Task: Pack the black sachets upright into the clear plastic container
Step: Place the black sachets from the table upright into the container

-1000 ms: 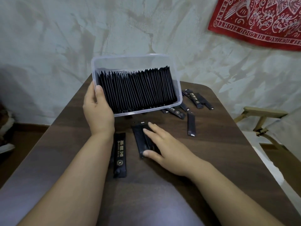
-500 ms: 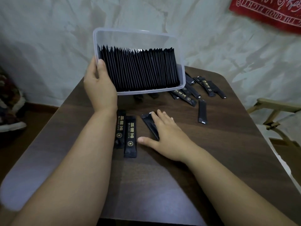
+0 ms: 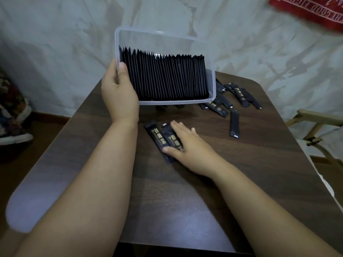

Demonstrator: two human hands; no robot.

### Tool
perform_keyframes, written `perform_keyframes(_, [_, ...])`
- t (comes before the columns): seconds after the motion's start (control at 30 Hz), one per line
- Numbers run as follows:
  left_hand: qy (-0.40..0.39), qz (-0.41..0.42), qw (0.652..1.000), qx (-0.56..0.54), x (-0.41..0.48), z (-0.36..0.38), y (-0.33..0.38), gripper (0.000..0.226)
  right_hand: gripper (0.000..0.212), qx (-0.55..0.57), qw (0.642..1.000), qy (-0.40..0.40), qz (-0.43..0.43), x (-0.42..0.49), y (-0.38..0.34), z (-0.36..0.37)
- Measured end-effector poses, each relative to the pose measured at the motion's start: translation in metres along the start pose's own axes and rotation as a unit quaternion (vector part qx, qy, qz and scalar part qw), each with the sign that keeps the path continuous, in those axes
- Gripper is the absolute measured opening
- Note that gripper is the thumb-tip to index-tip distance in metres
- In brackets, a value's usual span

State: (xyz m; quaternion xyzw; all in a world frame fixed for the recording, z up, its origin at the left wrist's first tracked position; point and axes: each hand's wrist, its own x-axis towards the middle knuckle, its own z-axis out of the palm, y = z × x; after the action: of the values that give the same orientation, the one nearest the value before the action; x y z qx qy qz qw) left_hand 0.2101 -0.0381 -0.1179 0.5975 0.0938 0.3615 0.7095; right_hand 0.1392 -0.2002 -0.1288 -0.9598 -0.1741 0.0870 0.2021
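Resting flat under right hand: two sachets; container gripped by left hand.

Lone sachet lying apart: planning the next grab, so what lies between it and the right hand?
Only bare tabletop, seen in the head view, separates the right hand from the lone sachet.
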Motion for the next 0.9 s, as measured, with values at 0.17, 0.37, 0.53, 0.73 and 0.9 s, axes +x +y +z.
perform_keyframes(0.17, [-0.027,-0.025,0.999,0.000,-0.010,0.010,-0.004,0.038,0.074,0.010,1.000,-0.010,0.024,-0.023,0.029,-0.029])
perform_keyframes(0.37, [-0.060,-0.032,0.998,0.004,-0.020,0.016,-0.008,0.040,0.103,-0.115,0.983,0.082,0.114,-0.024,0.024,-0.028])
perform_keyframes(0.53, [-0.073,-0.031,0.997,0.005,-0.026,0.018,-0.009,0.044,0.063,-0.028,0.990,0.058,0.124,-0.021,0.032,-0.027])
perform_keyframes(0.73, [-0.081,-0.038,0.996,0.002,-0.028,0.018,-0.010,0.037,0.029,-0.008,0.995,0.058,0.079,-0.027,0.039,-0.032])
perform_keyframes(0.9, [-0.075,-0.034,0.997,0.011,-0.026,0.018,-0.014,0.042,0.024,0.141,0.986,0.080,0.040,-0.039,0.045,-0.046])
